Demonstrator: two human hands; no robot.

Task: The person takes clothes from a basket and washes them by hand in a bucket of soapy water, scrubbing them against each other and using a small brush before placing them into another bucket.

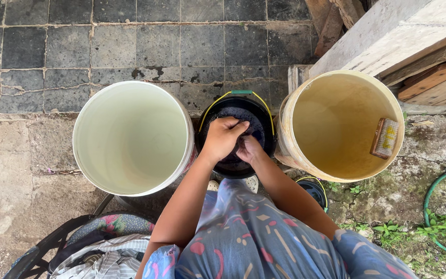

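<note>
Closest to me is my lap in the blue patterned dress (264, 237), and off to my left there's a dark basket (73, 248) stuffed with striped and flowery laundry (109, 243). Both my arms reach forward over my knees into the small black bucket (236, 135) with the yellow handle, which sits right in front of me, squeezed between the two big tubs. My left hand (224, 135) is on top with the fingers curled and bunched down, pressed onto something dark in the bucket, though honestly I can't make out what that dark stuff is. My right hand (248, 149) is tucked just under and beside the left one, fingers curled too, mostly hidden, so I can't tell exactly what it's got hold of. On my left is the big white bucket (132, 137), touching or almost touching the black one. On my right is the big yellowish bucket (339, 126) with a scrub brush (385, 138) lying against its inner wall. There's a second little dark bucket (315, 190) peeking out by my right arm. A green hose (432, 194) curves through the weeds on the far right, and beyond everything is the dark tiled floor (130, 46) plus some boards (429, 57) stacked in the corner.
</note>
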